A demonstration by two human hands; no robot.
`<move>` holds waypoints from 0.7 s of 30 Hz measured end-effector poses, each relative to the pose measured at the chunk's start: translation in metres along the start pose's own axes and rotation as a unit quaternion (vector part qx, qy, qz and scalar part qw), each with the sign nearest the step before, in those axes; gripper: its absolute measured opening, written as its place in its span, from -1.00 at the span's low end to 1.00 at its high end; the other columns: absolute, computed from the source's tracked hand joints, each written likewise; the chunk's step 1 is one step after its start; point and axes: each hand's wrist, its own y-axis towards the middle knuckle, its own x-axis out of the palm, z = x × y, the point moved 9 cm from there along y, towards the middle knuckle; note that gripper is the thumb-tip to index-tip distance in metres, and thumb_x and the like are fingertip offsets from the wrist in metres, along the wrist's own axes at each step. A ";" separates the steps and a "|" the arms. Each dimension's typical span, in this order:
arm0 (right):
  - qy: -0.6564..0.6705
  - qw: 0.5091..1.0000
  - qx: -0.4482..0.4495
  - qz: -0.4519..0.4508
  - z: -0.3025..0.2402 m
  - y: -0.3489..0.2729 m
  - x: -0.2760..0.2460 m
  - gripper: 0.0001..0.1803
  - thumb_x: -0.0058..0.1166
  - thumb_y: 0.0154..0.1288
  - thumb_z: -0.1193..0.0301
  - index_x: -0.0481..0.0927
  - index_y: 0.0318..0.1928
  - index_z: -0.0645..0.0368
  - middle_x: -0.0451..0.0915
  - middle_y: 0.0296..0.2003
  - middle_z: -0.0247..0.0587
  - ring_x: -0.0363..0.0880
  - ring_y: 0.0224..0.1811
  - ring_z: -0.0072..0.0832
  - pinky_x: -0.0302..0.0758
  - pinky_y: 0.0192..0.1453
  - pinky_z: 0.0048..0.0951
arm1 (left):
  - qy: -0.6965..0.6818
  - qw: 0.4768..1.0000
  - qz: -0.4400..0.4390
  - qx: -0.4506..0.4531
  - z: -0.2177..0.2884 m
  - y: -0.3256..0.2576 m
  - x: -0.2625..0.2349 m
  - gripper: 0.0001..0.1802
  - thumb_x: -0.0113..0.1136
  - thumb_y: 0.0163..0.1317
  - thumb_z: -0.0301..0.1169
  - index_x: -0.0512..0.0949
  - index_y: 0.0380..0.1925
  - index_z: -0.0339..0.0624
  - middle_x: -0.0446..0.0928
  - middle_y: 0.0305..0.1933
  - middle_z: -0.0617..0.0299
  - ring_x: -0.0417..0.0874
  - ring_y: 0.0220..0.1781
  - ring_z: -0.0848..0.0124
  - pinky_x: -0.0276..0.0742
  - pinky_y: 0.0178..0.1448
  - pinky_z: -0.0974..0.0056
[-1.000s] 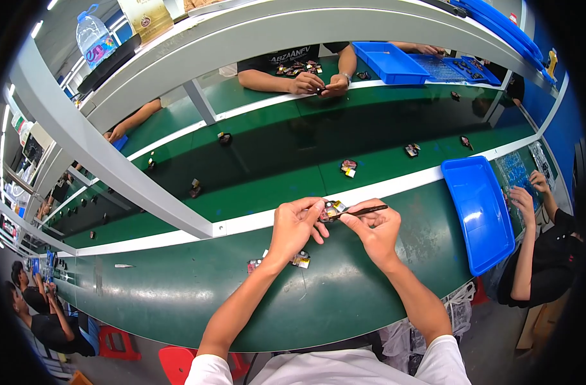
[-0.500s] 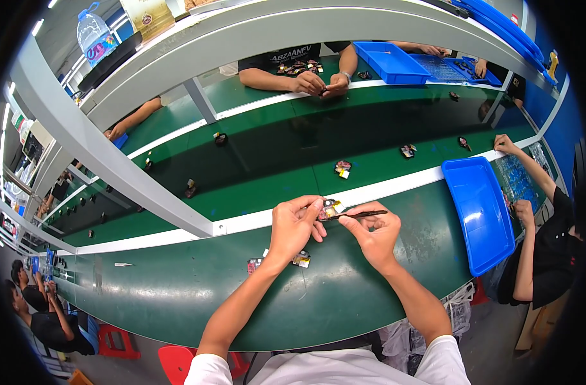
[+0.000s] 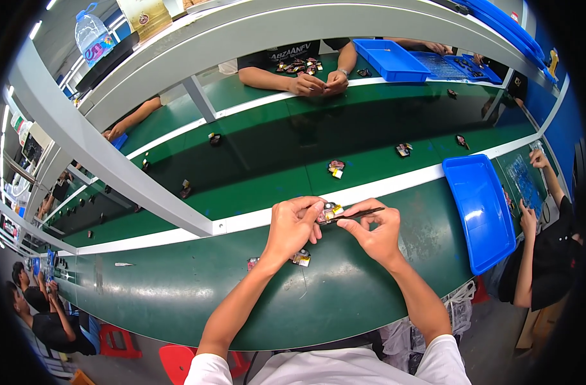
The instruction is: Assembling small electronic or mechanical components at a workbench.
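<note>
Over the green workbench [image 3: 344,289], my left hand [image 3: 292,228] pinches a small electronic assembly [image 3: 331,210] with black, yellow and whitish parts. My right hand [image 3: 376,234] grips slim dark tweezers [image 3: 363,213] between thumb and fingers. The tips reach the lower right side of the assembly; their exact contact is too small to make out. Below my left wrist, another small assembly [image 3: 301,258] lies on the bench, and a reddish one [image 3: 252,262] is partly covered by my forearm.
A blue tray [image 3: 479,215] stands to the right, near a co-worker's hand [image 3: 528,220]. Beyond the white rail, a green conveyor belt [image 3: 267,179] carries scattered assemblies [image 3: 336,169]. Across it, another person's hands [image 3: 318,85] work. A grey post [image 3: 126,154] rises left of my hands.
The assemblies on the belt have shifted slightly left. At the right, the co-worker's hands have moved. My own hands stay nearly in place, with the assembly turned or shifted slightly left.
</note>
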 end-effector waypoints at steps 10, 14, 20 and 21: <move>-0.070 0.995 -0.068 -0.001 -0.017 -0.002 0.000 -0.85 0.46 0.01 0.62 0.74 -0.38 0.21 0.75 -0.46 -0.33 0.27 -0.77 -0.75 0.19 -0.62 -0.59 | -0.022 1.000 -0.010 -0.015 -0.002 0.002 0.003 -0.74 0.10 0.46 -0.49 0.65 -0.13 -0.53 0.64 -0.51 0.08 0.63 -0.63 0.46 0.50 -0.60 0.38; -0.085 0.991 -0.105 0.001 -0.025 -0.003 0.002 -0.85 0.45 0.00 0.65 0.73 -0.42 0.22 0.79 -0.41 -0.28 0.33 -0.76 -0.76 0.22 -0.61 -0.66 | -0.052 0.998 -0.025 -0.040 -0.004 0.002 0.005 -0.74 0.13 0.44 -0.47 0.65 -0.09 -0.52 0.65 -0.47 0.08 0.62 -0.62 0.48 0.52 -0.58 0.39; -0.114 0.980 -0.160 0.007 -0.034 -0.006 0.004 -0.85 0.41 -0.01 0.67 0.72 -0.44 0.19 0.80 -0.39 -0.26 0.32 -0.77 -0.71 0.22 -0.62 -0.62 | 0.007 0.999 -0.032 -0.023 0.001 0.002 0.007 -0.72 0.26 0.35 -0.47 0.65 -0.06 -0.50 0.68 -0.49 0.13 0.60 -0.62 0.53 0.53 -0.55 0.39; -0.125 0.975 -0.185 0.008 -0.040 -0.007 0.006 -0.84 0.40 -0.02 0.68 0.72 -0.44 0.17 0.80 -0.39 -0.28 0.36 -0.77 -0.69 0.22 -0.62 -0.61 | 0.021 0.999 -0.018 -0.019 0.002 0.002 0.006 -0.71 0.29 0.32 -0.47 0.65 -0.06 -0.50 0.68 -0.51 0.14 0.60 -0.62 0.54 0.52 -0.55 0.38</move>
